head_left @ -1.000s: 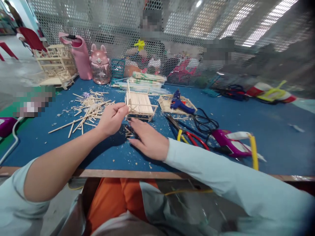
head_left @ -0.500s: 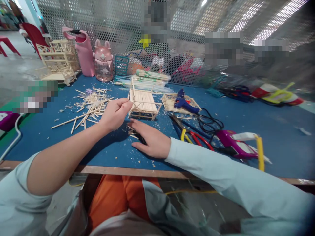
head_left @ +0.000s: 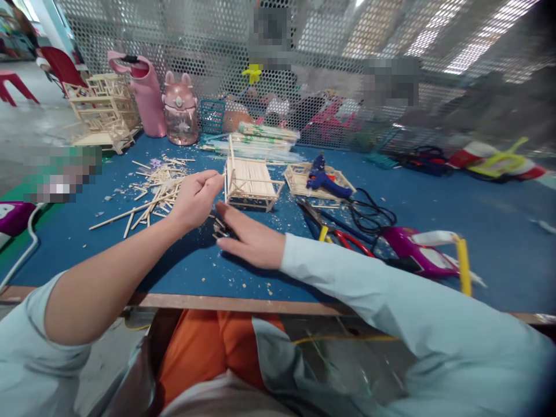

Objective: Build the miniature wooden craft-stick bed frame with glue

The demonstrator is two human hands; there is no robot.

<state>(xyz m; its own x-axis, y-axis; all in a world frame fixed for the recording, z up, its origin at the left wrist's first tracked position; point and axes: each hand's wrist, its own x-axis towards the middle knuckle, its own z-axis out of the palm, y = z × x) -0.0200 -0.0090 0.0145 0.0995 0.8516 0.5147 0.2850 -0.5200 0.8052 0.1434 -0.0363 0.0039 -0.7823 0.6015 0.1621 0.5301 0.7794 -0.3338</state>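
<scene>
My left hand (head_left: pixel 198 196) is closed in a pinch beside the left front corner of a small furniture model made of wooden sticks (head_left: pixel 251 178). Whatever lies between its fingertips, if anything, is too small to make out. Low over the blue tabletop, my right hand (head_left: pixel 254 234) has its fingers stretched out and thumb apart. A dark object (head_left: pixel 227 229) and a few short stick pieces show between that thumb and fingers, partly hidden by the hand. The model stands upright, with a slatted surface and a taller post at its left.
Loose sticks (head_left: pixel 158 194) lie left. A blue glue gun (head_left: pixel 325 178) rests on a stick frame (head_left: pixel 297 179). Pliers (head_left: pixel 319 217) and a purple-white device (head_left: pixel 419 252) are at right. Behind stand a pink bottle (head_left: pixel 148 104), clear bottle (head_left: pixel 181 119), stick model (head_left: pixel 102 116) and mesh panel (head_left: pixel 330 75).
My right hand has slid left across the tabletop, toward my left hand. My left hand has shifted slightly left, away from the stick model's corner.
</scene>
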